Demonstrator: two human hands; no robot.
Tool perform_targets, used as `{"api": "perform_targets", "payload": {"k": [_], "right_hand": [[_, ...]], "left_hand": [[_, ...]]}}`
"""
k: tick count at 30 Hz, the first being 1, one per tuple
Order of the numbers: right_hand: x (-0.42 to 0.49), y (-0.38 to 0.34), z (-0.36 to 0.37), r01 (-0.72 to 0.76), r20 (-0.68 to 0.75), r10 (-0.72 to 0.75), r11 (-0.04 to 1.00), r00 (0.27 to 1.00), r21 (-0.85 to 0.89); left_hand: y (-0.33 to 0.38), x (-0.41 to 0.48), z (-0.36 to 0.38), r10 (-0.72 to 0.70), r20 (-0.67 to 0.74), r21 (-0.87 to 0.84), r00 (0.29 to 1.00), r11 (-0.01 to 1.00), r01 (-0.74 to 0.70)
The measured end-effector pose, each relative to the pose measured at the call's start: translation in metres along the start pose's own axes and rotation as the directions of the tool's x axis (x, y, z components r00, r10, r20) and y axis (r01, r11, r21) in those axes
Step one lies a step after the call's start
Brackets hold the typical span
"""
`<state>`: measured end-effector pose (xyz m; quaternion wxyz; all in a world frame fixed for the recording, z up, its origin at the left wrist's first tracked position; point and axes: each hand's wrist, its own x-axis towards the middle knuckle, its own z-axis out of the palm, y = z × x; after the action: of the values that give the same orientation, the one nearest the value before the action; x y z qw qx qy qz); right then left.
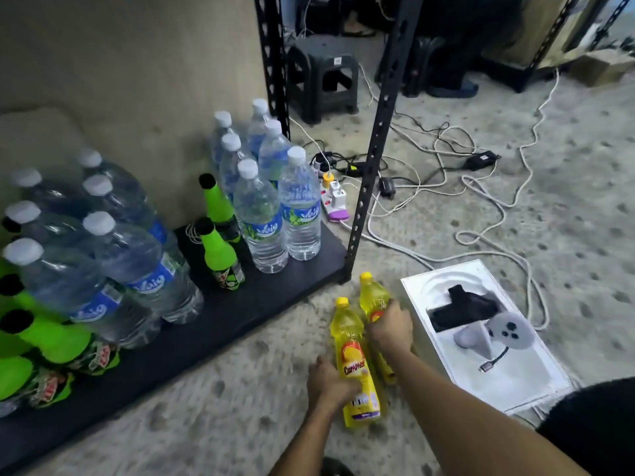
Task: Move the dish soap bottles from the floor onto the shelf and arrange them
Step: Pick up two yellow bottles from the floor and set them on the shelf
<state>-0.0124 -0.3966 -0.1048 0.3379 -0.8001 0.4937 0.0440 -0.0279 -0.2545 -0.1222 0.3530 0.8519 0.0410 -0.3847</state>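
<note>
Two yellow dish soap bottles stand on the floor just right of the shelf's front corner. The nearer dish soap bottle (355, 359) has a red and yellow label, and my left hand (328, 381) grips its lower body from the left. My right hand (391, 326) wraps around the middle of the farther dish soap bottle (372, 297), hiding its label. The dark bottom shelf board (220, 324) lies low to the left, with bare space along its front edge.
Clear water bottles (264, 214) and green bottles (220, 252) crowd the shelf. A black upright post (371, 173) rises at the shelf's corner. A white box (515, 383) holding a controller lies right of the soap bottles. Cables and a power strip (335, 201) sprawl behind, near a dark stool (323, 77).
</note>
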Motion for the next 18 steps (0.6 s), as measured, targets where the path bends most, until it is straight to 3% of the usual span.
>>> {"api": "perform_targets", "payload": {"k": [5,10,18], "right_hand": [[0.055,0.025,0.045,0.018,-0.029,-0.026,0.964,0.999,-0.264],[0.07,0.027,0.068,0.005,-0.147,-0.106,0.827,0.983,-0.562],[0.071,0.028,0.072,-0.003,-0.133,-0.108,0.764,0.985,-0.645]], "left_hand": [[0.016,0.05,0.049,-0.061,0.017,0.113,0.998,0.992,0.059],[0.015,0.069,0.061,-0.079,-0.065,0.185,0.995,0.979,0.089],[-0.006,0.078,0.029,-0.146,0.018,0.099,0.989,0.985,0.144]]}}
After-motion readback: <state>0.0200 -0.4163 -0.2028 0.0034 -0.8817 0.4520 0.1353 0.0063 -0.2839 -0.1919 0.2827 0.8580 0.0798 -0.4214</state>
